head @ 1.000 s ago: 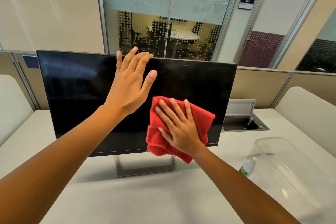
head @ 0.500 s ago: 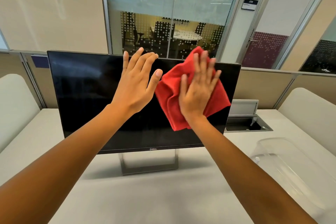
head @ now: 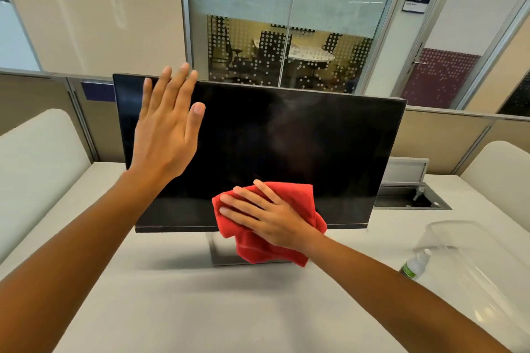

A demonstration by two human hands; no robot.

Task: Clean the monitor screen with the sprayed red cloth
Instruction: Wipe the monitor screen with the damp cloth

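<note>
**Wiping stroke at the lower edge of the monitor screen**

Since the frame half a second earlier, the right hand [head: 269, 216] and the red cloth [head: 289, 226] have travelled from the top edge of the monitor screen [head: 286, 146] down to its lower edge, while the left hand [head: 165, 135] has shifted towards the screen's upper left. The cloth now lies against the bottom centre of the dark panel, its lower folds hanging past the bezel in front of the monitor stand [head: 218, 252]. The right hand lies flat on the cloth, fingers spread and pointing up and to the left, pressing rather than pinching; it holds the cloth against the glass by palm pressure. The left hand is spread wide and grasps nothing; its fingertips reach the top edge of the panel, and whether the palm touches the glass cannot be told. The screen's long axis runs left to right, and most of its unwiped-looking area lies above and to either side of the right hand, so the next stroke likely runs upward or sideways. The right hand is the nearer to the lower right corner. A spray bottle [head: 415, 265] and a clear plastic container [head: 487, 272] stand on the desk [head: 200, 309] to the right.
</note>
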